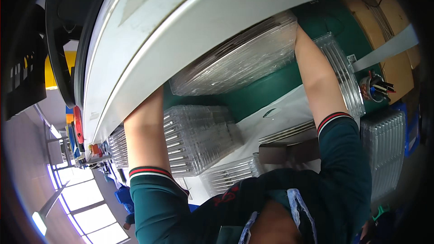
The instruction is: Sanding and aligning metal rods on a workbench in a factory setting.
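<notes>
Dark green sleeves with red-and-white striped cuffs fill the lower edge, and both bare forearms are stretched away from them toward a tilted stack of clear plastic trays (235, 58). That stack is seen lifted off the green bench (266, 92), its upper edge tucked beneath a big white curved panel (181, 22) that covers much of the view. The right hand (299, 29) is pressed against the stack's right end, with only its heel showing; the fingers are hidden behind the trays, so their spread cannot be told. The left hand is swallowed completely by the white panel just left of the stack, the forearm vanishing at the panel's edge, and its fingers cannot be judged either. Below the stack, a second pile of clear ribbed trays (199, 140) is resting on the bench between the two forearms. Right of the stack, past the right forearm, a cup of pens (373, 88) is standing, with a cardboard box (389, 31) behind it.
</notes>
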The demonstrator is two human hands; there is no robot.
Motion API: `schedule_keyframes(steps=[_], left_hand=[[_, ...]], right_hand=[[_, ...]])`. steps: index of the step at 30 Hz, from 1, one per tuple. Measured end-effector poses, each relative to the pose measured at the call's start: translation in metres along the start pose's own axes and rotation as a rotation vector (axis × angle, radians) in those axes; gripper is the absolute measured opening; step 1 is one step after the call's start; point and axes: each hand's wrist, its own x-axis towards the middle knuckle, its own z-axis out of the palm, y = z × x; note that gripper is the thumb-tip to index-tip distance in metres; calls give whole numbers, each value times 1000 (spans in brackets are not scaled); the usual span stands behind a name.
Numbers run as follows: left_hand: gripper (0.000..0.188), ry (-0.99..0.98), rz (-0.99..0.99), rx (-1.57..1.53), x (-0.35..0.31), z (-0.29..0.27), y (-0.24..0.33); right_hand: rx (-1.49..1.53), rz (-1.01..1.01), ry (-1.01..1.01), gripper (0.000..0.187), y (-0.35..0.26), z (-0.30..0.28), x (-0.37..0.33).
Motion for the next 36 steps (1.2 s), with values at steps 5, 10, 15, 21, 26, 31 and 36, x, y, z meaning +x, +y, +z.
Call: schedule_keyframes(steps=[5,10,15,21,26,31,36], left_hand=[[92,46,-19,10,-3,5,-4],[91,82,-13,51,-5,10,-9],[93,11,-13,-28,-9,15,-13],[91,213,225,-40,-30,40,6],[96,23,-40,44,-16,10,-23],[98,100,74,194,-29,34,-6],[98,227,226,362,-50,60,10]], right_hand=[[-12,31,-17,59,17,-16,3],[-18,44,4,60,20,-21,0],[-28,60,16,62,26,-7,-29],[-26,55,45,63,19,0,-26],[-51,35,67,65,14,22,-75],[-85,34,162,66,-9,4,-62],[-196,-47,315,67,-25,-11,-81]])
